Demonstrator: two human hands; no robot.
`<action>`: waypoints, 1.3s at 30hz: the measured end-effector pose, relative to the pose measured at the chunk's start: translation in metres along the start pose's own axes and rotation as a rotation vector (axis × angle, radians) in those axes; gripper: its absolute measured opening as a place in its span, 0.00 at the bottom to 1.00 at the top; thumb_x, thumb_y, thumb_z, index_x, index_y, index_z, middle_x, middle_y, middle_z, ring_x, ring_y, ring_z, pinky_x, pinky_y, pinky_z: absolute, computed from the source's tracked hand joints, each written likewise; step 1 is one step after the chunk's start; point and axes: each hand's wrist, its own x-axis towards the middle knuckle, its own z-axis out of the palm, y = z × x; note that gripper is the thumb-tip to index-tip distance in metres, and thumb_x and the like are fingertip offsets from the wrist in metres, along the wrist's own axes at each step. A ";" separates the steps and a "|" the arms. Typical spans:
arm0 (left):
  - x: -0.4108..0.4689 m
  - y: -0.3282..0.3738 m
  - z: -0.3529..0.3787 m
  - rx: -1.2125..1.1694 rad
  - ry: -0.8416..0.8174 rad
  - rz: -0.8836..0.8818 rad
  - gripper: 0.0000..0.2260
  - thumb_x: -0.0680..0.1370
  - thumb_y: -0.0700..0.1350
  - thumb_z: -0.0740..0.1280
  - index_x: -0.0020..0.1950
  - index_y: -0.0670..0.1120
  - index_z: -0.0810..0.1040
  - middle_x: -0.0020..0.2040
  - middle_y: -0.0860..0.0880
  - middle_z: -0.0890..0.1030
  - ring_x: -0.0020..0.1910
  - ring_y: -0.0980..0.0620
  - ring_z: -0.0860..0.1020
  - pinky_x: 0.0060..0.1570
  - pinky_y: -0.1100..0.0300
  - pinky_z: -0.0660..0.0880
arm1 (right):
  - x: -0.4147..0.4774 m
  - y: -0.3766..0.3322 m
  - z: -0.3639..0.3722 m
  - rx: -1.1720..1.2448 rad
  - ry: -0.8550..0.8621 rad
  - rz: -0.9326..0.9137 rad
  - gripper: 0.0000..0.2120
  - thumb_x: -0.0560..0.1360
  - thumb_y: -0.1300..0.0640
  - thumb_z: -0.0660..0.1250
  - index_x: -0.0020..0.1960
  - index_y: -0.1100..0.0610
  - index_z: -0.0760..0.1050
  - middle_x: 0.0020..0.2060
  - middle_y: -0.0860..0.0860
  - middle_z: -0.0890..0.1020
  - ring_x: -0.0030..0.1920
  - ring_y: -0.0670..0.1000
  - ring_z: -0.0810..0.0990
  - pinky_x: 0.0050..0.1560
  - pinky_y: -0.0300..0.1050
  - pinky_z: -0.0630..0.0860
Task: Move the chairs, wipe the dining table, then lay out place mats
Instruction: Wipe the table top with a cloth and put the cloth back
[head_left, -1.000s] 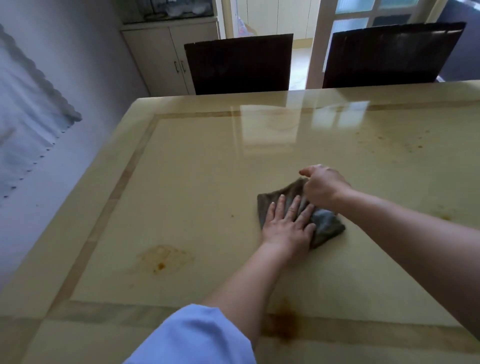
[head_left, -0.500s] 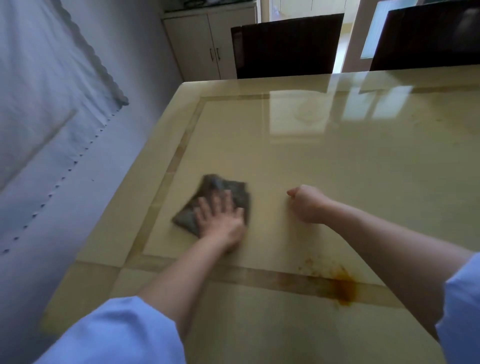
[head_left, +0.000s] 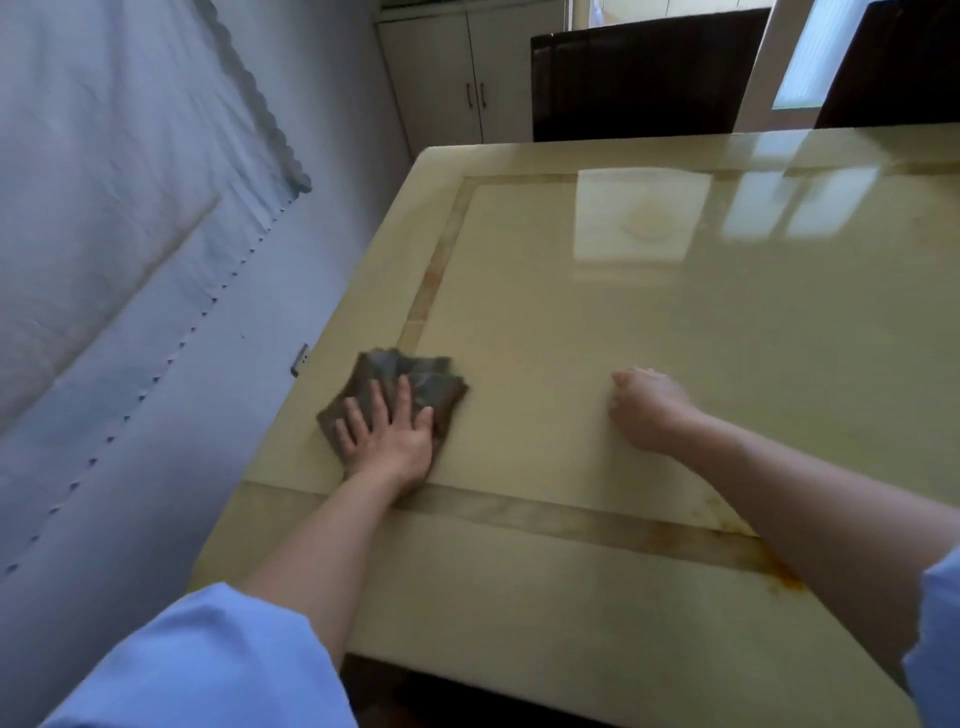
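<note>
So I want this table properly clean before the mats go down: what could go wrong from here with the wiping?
The cloth under the flat left hand sits right at the left edge of the table; another push that way could send it off towards the wall. The orange stain on the near border strip lies beside the right forearm, far from the cloth, so it may be missed, or the blue sleeve may drag through it.
</note>
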 end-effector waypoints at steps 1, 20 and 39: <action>-0.001 -0.001 0.001 -0.015 0.005 -0.055 0.26 0.80 0.60 0.41 0.76 0.57 0.36 0.78 0.51 0.35 0.76 0.42 0.35 0.74 0.44 0.35 | -0.003 -0.004 0.005 0.021 -0.009 -0.026 0.18 0.79 0.59 0.56 0.67 0.60 0.71 0.67 0.58 0.73 0.68 0.58 0.70 0.68 0.48 0.68; -0.084 -0.006 0.004 0.183 -0.320 0.140 0.28 0.81 0.60 0.46 0.73 0.60 0.31 0.69 0.56 0.24 0.72 0.40 0.27 0.70 0.37 0.31 | -0.051 -0.027 0.015 0.098 -0.066 -0.177 0.18 0.80 0.59 0.56 0.69 0.59 0.69 0.67 0.59 0.73 0.67 0.59 0.72 0.65 0.46 0.69; -0.236 0.295 0.125 0.245 -0.271 0.782 0.29 0.81 0.59 0.46 0.77 0.52 0.36 0.76 0.49 0.32 0.69 0.42 0.24 0.65 0.49 0.23 | -0.074 0.227 -0.049 0.163 0.128 0.224 0.20 0.78 0.62 0.55 0.70 0.61 0.67 0.70 0.60 0.71 0.69 0.60 0.70 0.66 0.47 0.68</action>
